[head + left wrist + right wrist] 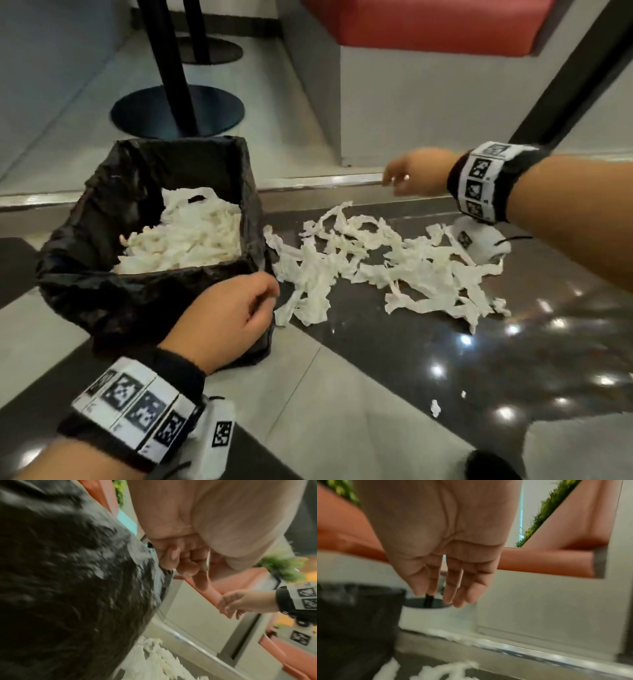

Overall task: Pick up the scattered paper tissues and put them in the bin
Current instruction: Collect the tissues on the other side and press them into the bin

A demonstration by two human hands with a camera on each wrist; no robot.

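On the glossy floor [394, 394], beside a step edged with a metal strip [308, 181], stands the bin [102, 284], lined with a black bag [113, 192] and already holding a heap of white tissue strips [191, 236]. Just to its right, a loose tangle of scattered paper tissues [387, 263] lies on the dark tiles, its nearest strips touching or all but touching the bin's side; two tiny scraps [435, 408] sit well apart, nearer the person. The left hand [226, 322] is at the bin's near right corner, fingers curled in; the left wrist view suggests they pinch the bag's rim, though blur makes that uncertain. The right hand [416, 173] hovers above the far edge of the pile, fingers relaxed and nearly straight, holding nothing. Judging from this, the job is partly done and the step in hand is a reach for another bunch. The next move probably calls for lowering the right hand into the tangle, gathering several strips at once, and carrying them leftward over the rim while the left hand steadies the bin. Thin strips may trail or drop.
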